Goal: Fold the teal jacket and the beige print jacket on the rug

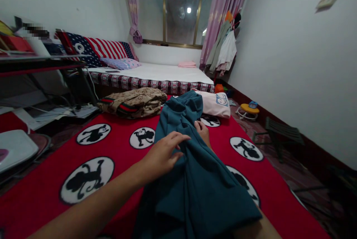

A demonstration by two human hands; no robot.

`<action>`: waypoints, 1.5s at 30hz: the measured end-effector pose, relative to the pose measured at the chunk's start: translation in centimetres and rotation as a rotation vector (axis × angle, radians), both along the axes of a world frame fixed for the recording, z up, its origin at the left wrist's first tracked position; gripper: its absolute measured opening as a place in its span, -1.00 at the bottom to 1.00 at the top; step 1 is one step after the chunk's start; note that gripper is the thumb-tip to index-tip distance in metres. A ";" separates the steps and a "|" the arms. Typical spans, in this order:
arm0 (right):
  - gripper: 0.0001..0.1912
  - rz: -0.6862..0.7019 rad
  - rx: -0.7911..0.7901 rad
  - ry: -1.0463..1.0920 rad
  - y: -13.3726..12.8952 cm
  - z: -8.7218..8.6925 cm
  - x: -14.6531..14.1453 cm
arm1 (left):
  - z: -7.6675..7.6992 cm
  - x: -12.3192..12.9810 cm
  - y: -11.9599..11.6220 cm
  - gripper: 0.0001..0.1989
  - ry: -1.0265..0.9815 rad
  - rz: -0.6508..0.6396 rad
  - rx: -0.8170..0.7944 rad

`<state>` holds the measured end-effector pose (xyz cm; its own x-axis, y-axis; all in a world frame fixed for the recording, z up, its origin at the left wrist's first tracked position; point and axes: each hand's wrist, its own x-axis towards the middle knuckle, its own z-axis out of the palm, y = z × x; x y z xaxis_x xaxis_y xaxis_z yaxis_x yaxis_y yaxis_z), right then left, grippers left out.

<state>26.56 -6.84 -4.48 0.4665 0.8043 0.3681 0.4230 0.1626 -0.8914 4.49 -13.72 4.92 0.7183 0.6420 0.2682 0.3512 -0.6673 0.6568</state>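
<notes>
Teal trousers [200, 179] lie lengthwise before me, rumpled, their wide hem hanging toward the lower right. My left hand [170, 151] rests over the middle of the cloth, fingers stretched and thumb apart, holding nothing. At the right edge of the trousers, my right hand [203, 133] has its fingers curled against the fabric, pinching it. The cloth covers most of my right forearm; I cannot tell whether the arm is under it or inside a leg. Beyond are a brown patterned garment [136, 101] and a folded pink garment [214, 104] with a face print.
A red blanket [119, 172] with monkey figures spreads underneath. Behind it stands a bed [156, 71]. A desk [41, 62] and white chair [16, 149] are at left. At right are a dark folding stool [284, 131] and a small yellow stool [248, 109].
</notes>
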 end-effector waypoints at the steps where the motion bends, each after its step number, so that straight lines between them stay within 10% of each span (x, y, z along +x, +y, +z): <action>1: -0.57 0.006 0.004 -0.025 0.1 0.0 0.0 | -1.0 0.6 0.3 -0.42 -0.012 -0.002 0.044; 6: -0.78 -0.017 -0.025 -0.331 -0.2 -0.1 -0.2 | -3.7 3.1 0.6 -0.14 0.051 -0.138 0.273; 10: -0.81 -0.019 -0.120 -0.403 -1.0 0.4 -0.9 | -4.3 3.7 0.5 -0.40 0.232 -0.193 0.358; 18: -0.67 0.018 -0.093 0.027 -0.9 2.6 1.4 | 0.2 -3.1 3.7 -0.89 0.364 -0.127 0.093; 24: -0.64 0.119 -0.124 -0.144 -2.7 7.1 2.8 | 3.3 -7.0 4.5 -0.65 0.522 -0.099 -0.081; 32: -0.70 0.344 -0.206 -0.274 -6.4 11.9 0.5 | -0.6 -2.0 2.1 0.06 0.297 -0.217 -0.031; 41: -0.72 0.388 -0.201 -0.308 -6.9 12.6 0.2 | 3.6 -3.7 1.8 -0.69 0.101 -0.668 -0.586; 45: -0.70 0.418 -0.210 -0.316 -7.0 12.6 0.1 | 3.9 -4.6 2.3 -0.65 0.108 -0.604 -0.662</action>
<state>26.64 -13.83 8.10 -0.0146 0.9680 0.2507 0.6124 0.2069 -0.7630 -0.12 -11.39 8.83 0.9830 0.1461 -0.1112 0.1460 -0.2551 0.9558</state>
